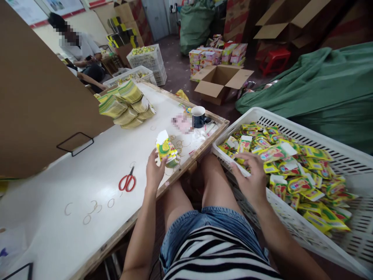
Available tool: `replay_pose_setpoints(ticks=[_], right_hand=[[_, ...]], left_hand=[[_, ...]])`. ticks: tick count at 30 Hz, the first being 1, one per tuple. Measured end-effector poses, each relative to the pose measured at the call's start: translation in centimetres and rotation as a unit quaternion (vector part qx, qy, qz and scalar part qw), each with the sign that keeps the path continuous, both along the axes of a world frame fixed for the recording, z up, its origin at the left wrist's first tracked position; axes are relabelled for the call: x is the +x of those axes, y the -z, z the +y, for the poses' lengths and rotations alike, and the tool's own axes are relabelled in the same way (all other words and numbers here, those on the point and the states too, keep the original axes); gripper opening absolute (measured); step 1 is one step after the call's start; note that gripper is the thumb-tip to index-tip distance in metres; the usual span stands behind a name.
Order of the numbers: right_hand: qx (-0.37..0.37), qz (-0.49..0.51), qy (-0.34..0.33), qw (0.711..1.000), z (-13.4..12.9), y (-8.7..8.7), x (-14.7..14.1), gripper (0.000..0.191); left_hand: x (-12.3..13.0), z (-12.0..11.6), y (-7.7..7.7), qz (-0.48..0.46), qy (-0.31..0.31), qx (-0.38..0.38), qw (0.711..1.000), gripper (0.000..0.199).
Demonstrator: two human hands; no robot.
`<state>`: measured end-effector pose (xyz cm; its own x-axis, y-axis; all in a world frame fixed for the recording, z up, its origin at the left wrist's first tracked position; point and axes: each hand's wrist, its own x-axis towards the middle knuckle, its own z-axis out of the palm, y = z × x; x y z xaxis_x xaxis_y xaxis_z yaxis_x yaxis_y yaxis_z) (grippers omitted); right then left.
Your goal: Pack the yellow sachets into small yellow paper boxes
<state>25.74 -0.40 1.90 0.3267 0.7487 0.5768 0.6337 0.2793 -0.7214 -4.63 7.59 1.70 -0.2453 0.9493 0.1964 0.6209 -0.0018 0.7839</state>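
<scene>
My left hand [156,169] is closed around the lower left side of a small stack of yellow-green printed packets [167,149], with white flaps at the top, over the white table [110,149]. My right hand [252,175] is over the near rim of a white plastic crate [344,151] filled with yellow and red packets [297,184]. Its fingers reach toward a packet [276,152] at their tips; whether they grip it is unclear. Rubber bands [179,146] lie beside the stack in my left hand.
Red-handled scissors [127,182] and loose rubber bands lie on the table. Bundled cards [125,105] are piled at its far end. A dark mug [198,117] stands near the right corner. An open carton [218,83] is on the floor. Another person [84,50] sits far left.
</scene>
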Motion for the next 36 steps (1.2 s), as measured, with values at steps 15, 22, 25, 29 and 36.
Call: replay_pose_setpoints(ticks=[15,22,25,29,36], right_hand=[[-0.013,0.008,-0.220,0.975,-0.6,-1.6,-8.4,0.046],[-0.058,0.153,-0.224,0.961,-0.4,-0.6,-8.8,0.036],[-0.079,0.228,-0.266,0.933,-0.8,-0.2,-9.1,0.030],[-0.093,0.275,-0.289,0.912,-1.3,0.0,-9.7,0.023],[-0.112,0.223,-0.203,0.947,-1.2,1.3,-8.8,0.030]], left_hand=[[5.0,-8.4,-2.0,-0.139,0.132,0.056,0.980,0.020],[5.8,-9.9,-1.5,-0.216,0.234,-0.017,0.948,0.019],[5.9,-9.4,-0.7,-0.358,0.298,-0.133,0.875,0.039],[6.6,-9.1,0.4,-0.469,0.333,-0.224,0.787,0.051],[7.1,-8.6,1.0,-0.483,0.185,-0.156,0.841,0.045]])
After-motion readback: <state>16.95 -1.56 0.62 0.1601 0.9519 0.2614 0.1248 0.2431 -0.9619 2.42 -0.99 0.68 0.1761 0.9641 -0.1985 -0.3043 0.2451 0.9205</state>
